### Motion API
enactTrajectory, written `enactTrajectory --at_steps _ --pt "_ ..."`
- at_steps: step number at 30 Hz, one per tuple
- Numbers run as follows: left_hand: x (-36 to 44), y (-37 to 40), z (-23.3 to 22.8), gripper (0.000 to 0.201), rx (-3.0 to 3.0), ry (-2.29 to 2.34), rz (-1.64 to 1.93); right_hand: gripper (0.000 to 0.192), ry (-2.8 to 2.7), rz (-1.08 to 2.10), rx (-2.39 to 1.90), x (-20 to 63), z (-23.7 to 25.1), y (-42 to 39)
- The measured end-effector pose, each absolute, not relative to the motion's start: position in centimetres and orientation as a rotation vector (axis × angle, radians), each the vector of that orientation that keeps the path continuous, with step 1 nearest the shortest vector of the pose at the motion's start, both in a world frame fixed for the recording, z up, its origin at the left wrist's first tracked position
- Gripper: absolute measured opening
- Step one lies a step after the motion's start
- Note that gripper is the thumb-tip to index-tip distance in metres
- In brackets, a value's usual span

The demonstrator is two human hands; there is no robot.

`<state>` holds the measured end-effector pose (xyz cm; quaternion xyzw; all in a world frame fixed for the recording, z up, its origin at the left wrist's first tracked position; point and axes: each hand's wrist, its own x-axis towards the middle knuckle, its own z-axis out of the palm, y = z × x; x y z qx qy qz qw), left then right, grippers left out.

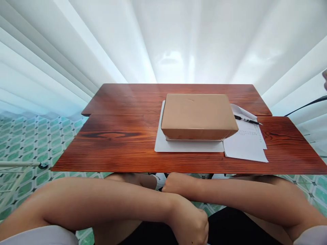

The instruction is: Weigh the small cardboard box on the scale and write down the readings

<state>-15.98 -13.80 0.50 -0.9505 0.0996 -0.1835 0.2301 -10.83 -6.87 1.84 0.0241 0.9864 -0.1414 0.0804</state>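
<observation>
A closed brown cardboard box [198,115] lies on a white sheet [173,146] in the middle of a reddish wooden table [114,149]. My forearms are crossed in front of me, below the table's near edge. My left hand [190,223] is a closed fist low in the middle, over my lap. My right hand [176,183] is also curled shut, just under the table edge. Neither hand holds anything or touches the box.
To the right of the box lie white papers [246,144] with a black pen [247,119] on top. White curtains hang behind the table. Green patterned floor tiles [30,136] show at the left, where a thin white rod [20,164] lies.
</observation>
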Motion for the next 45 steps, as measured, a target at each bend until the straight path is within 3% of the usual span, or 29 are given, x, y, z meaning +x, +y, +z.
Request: enactTrajectory --at_steps 3,7,13,16,20,23,25,29,34,37,45 --pt "-14.9 -12.2 5.0 0.04 -2.513 0.252 -0.438 0.031 2.923 -0.407 0.066 -8.9 3.9 -6.0" --pt "-14.2 -10.3 8.6 0.033 -2.433 0.174 -0.685 0.028 3.154 -0.239 0.25 -5.9 5.1 -4.4" --pt "-16.1 -8.0 11.8 0.028 -2.353 -0.097 -0.814 0.033 3.921 0.421 0.815 -1.7 6.0 -1.1" --pt "-18.1 -6.8 12.7 0.021 -2.296 -0.422 -0.91 0.036 3.996 0.426 1.25 0.0 7.5 0.5" --pt "-20.9 -4.7 11.9 0.017 -2.069 -0.775 -1.33 0.033 3.852 0.137 2.18 1.5 9.3 1.9" --pt "-22.5 -3.2 10.2 0.02 -1.868 -1.096 -1.634 0.02 3.624 -0.258 2.619 2.6 9.7 2.3" --pt "-23.2 -2.4 8.9 0.021 -1.743 -1.344 -1.814 0.014 3.456 -0.576 2.758 3.3 9.2 2.4" --pt "-23.7 -1.3 6.9 0.027 -1.593 -1.682 -2.195 0.036 3.029 -1.327 2.961 4.4 7.0 2.6" --pt "-23.3 -1.2 5.9 0.054 -1.544 -2.015 -2.551 0.057 2.536 -2.16 2.747 3.7 4.9 2.8" --pt "-22.7 -1.7 5.6 0.065 -1.563 -2.251 -2.624 0.067 2.437 -2.242 2.641 2.8 5.0 2.3" --pt "-21.8 -1.8 5.1 0.07 -1.668 -2.452 -2.606 0.082 2.551 -1.941 2.62 1.9 5.5 1.4"
